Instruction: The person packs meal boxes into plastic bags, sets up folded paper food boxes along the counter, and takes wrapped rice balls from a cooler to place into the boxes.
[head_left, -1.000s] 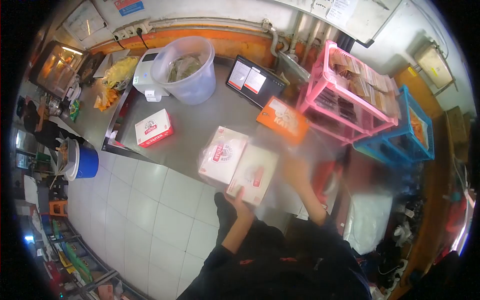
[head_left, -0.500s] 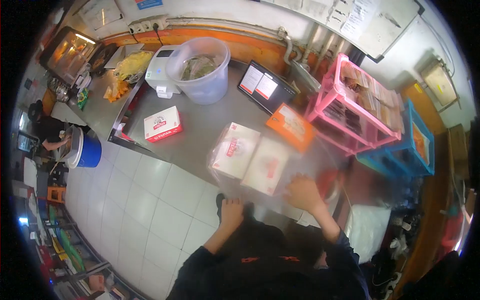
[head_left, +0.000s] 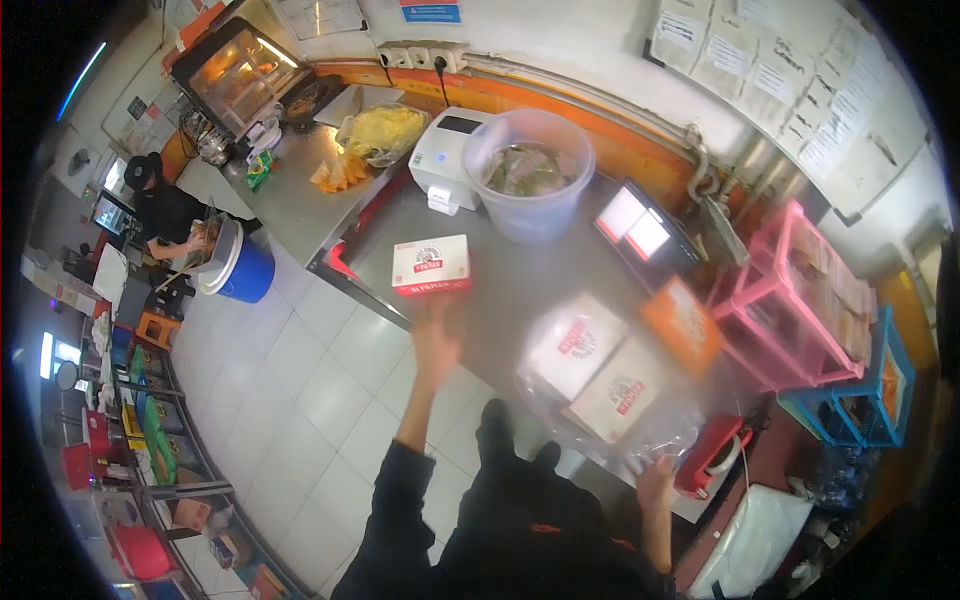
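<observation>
My left hand (head_left: 437, 338) reaches to the near side of a small red and white box (head_left: 431, 265) on the metal counter; its fingers are blurred and I cannot tell whether they touch the box. My right hand (head_left: 656, 482) is closed on the edge of a clear plastic bag (head_left: 668, 425) at the counter's front edge. Two white boxes lie side by side in the bag, a left one (head_left: 577, 345) and a right one (head_left: 621, 390). An orange packet (head_left: 682, 325) lies just beyond them.
Behind stand a label printer (head_left: 445, 160), a clear bucket (head_left: 528, 190) and a tablet (head_left: 640, 235). A pink rack (head_left: 775, 300), blue crate (head_left: 885, 385) and red tape dispenser (head_left: 712, 455) are on the right. Another person (head_left: 165, 210) stands far left by a blue barrel (head_left: 243, 270).
My left hand has moved from near my body out to the small box. My right hand has gone from open over the counter to gripping the bag's edge. The view has turned left.
</observation>
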